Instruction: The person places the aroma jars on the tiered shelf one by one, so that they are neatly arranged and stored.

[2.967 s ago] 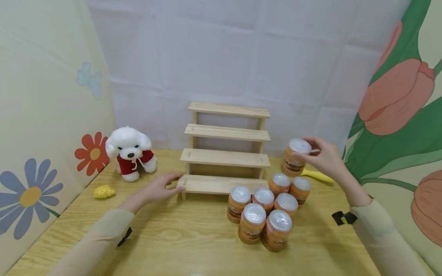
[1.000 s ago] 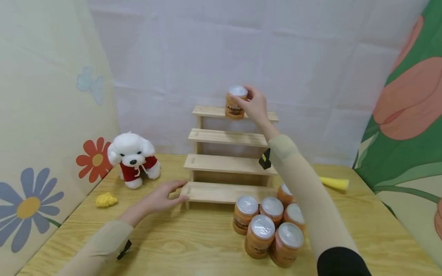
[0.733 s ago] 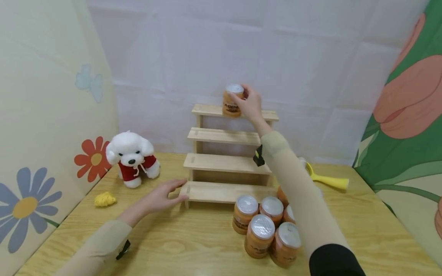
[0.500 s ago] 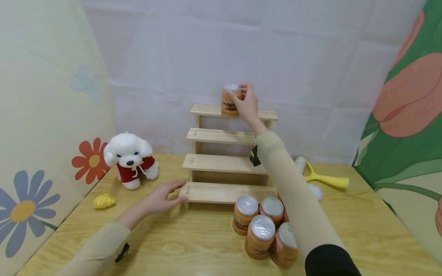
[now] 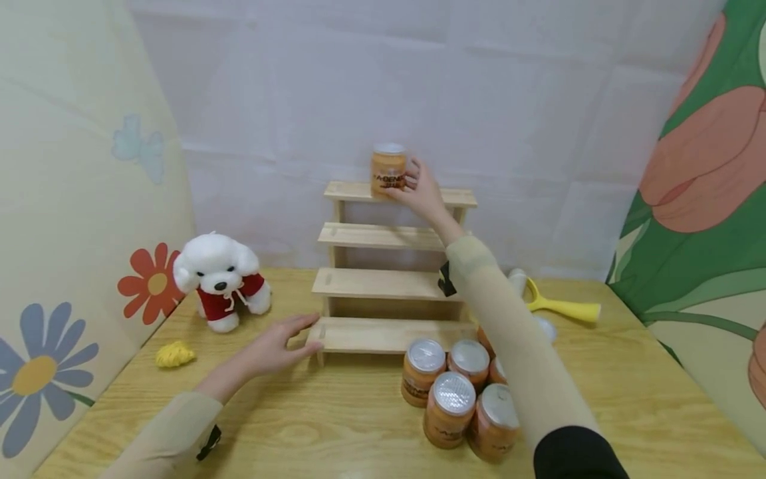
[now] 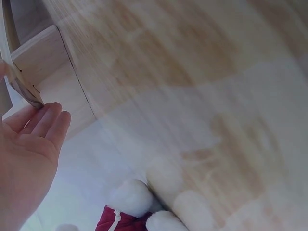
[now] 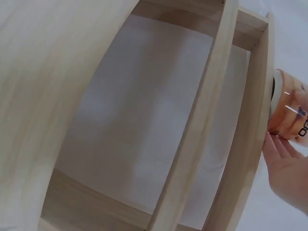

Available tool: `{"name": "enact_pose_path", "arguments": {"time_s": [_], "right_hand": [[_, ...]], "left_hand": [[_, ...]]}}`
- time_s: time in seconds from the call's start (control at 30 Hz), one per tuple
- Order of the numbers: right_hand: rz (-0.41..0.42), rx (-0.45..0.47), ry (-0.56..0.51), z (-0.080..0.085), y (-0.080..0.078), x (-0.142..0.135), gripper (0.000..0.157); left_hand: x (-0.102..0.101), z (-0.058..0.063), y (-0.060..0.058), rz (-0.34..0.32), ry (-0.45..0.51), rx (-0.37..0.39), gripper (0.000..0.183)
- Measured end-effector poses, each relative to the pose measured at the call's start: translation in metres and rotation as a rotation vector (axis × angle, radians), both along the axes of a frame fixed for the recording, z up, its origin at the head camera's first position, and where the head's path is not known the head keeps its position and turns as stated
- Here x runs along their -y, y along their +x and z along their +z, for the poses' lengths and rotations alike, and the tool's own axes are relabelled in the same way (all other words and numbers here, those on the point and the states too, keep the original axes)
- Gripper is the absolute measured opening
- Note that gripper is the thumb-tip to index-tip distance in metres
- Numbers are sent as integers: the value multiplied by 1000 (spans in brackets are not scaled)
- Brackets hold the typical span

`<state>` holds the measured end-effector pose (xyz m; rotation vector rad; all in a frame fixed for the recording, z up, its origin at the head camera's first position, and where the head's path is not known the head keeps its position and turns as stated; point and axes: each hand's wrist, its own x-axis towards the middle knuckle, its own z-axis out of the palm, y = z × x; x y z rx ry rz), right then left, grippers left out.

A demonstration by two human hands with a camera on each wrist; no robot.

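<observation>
My right hand is at an orange can with a silver lid, which stands upright on the top step of the wooden stepped shelf. Its thumb lies across the can's lower front and its fingers are at the right side. In the right wrist view the fingertips are right at the base of the can, beside the plank edge. With fairly straight fingers, my left hand touches the left end of the bottom step; the left wrist view shows these fingers against the plank's end.
Several more orange cans stand grouped on the table before the shelf's right end, partly behind the right sleeve. A yellow-handled tool lies at right. To the left are a white toy dog in red and a yellow bundle.
The right hand has carried the can from above the table at right to the top step, then slightly leftward. Its grasp has slid lower on the can. The left hand stays at the bottom step.
</observation>
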<state>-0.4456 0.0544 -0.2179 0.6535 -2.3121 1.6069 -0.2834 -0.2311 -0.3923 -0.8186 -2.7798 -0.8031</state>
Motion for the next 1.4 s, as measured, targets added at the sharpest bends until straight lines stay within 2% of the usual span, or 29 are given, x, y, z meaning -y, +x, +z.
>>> {"name": "enact_pose_path", "arguments": {"time_s": [0.07,0.13,0.4,0.6,0.93,1.17,1.4], "right_hand": [[-25,27,-26,-2,1,3,73],[-63,24,-6,-3,3,7,67],[-198,-55,132,-6,6,18,62],[-280,-71,178,-10,2,24,60],[-312,-68,140,-14,4,29,57],[-254,-47,99,-13,3,19,48],[-236,-10,172,-14,12,12,38]], "left_hand": [[0,1,1,-4,0,-3,62],[-1,2,2,-3,5,-3,62],[-1,4,3,-1,2,2,62],[-1,2,2,-1,-6,-6,62],[-6,1,1,-15,1,16,62],[-6,0,-6,-3,-8,14,63],[-5,0,-7,-15,-3,24,63]]}}
